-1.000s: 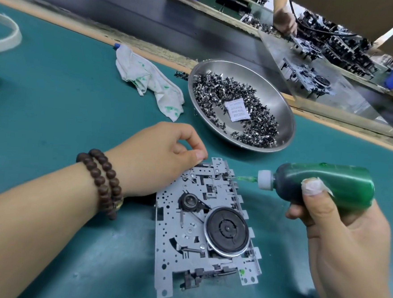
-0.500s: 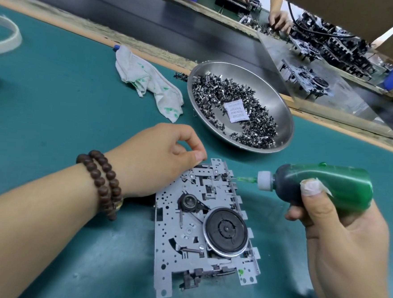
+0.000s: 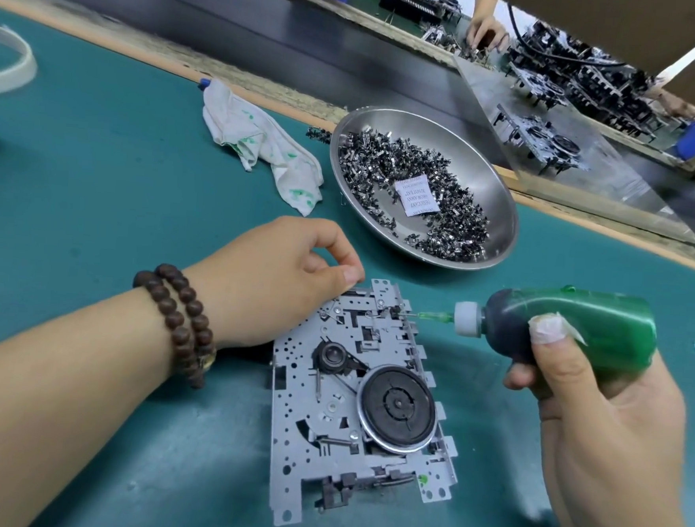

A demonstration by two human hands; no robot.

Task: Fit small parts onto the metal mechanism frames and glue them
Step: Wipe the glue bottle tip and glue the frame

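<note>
A grey metal mechanism frame (image 3: 353,391) with a black flywheel lies flat on the green mat in the middle. My left hand (image 3: 270,282) rests on the frame's far left corner, fingers curled, thumb pressing the edge. My right hand (image 3: 597,437) grips a green glue bottle (image 3: 572,324) lying sideways. Its thin nozzle tip touches the frame's far right edge. A small green glue dot shows at the frame's near right corner. A steel bowl (image 3: 484,166) holding several small dark metal parts and a white packet stands behind the frame.
A white rag (image 3: 263,146) stained green lies left of the bowl. A white ring (image 3: 6,66) sits at the far left. Beyond the mat's edge a dark conveyor (image 3: 272,23) runs, with finished mechanisms (image 3: 547,141) and another person's hand (image 3: 485,32) at the far right.
Almost nothing has moved: the nozzle stays at the frame's far right edge and my left hand keeps holding the frame. The other person's hand has shifted on the far bench.
</note>
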